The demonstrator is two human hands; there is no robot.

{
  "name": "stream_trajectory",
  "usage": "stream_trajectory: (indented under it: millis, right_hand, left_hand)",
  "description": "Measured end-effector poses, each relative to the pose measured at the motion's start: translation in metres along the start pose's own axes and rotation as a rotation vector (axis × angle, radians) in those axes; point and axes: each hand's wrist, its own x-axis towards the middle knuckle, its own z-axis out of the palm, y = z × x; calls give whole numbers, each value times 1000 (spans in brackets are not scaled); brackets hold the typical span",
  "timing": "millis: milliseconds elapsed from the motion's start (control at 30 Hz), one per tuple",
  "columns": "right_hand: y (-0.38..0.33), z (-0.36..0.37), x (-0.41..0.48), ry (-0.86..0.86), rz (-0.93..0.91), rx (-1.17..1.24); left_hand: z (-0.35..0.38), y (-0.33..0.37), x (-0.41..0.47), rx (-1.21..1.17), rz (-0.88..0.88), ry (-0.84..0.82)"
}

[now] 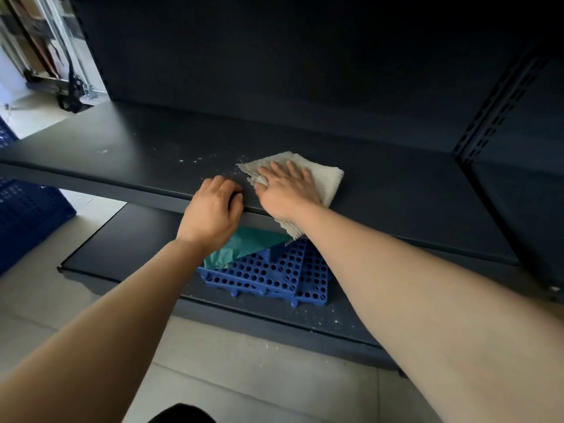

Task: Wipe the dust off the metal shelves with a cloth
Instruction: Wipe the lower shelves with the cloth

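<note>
Cloth (323, 178): on the shelf (122, 154) near its front edge, one corner hanging off.
Right hand (283, 187): fingers spread, pressing the cloth flat for wiping contact.
Left hand (213, 206): fingers curled on the shelf's front lip, probably bracing.
Dust (195, 161): white specks on the shelf, unwiped.

We saw pale floor tiles (253, 377) beneath us. A blue perforated crate (27, 215) stood on them at the left. Daylight fell on the floor beside pale metal framing (61, 41) in the upper left corner.
</note>
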Motion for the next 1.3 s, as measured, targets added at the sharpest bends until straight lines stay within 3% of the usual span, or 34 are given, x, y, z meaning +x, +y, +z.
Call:
stream_trajectory:
  millis: [300,533,767,1300]
  right_hand:
    - [15,-1,-2,22,43,14]
    - [67,-7,-25,24,272,-34]
    - [54,-5,-19,16,306,-33]
    - [-14,2,94,27,-65,-26]
  left_hand:
    - [-3,-8,31,-11,45,-32]
    - [4,-13,28,39,19,-8]
    - [6,-19,29,97,44,43]
    - [8,-18,25,156,39,47]
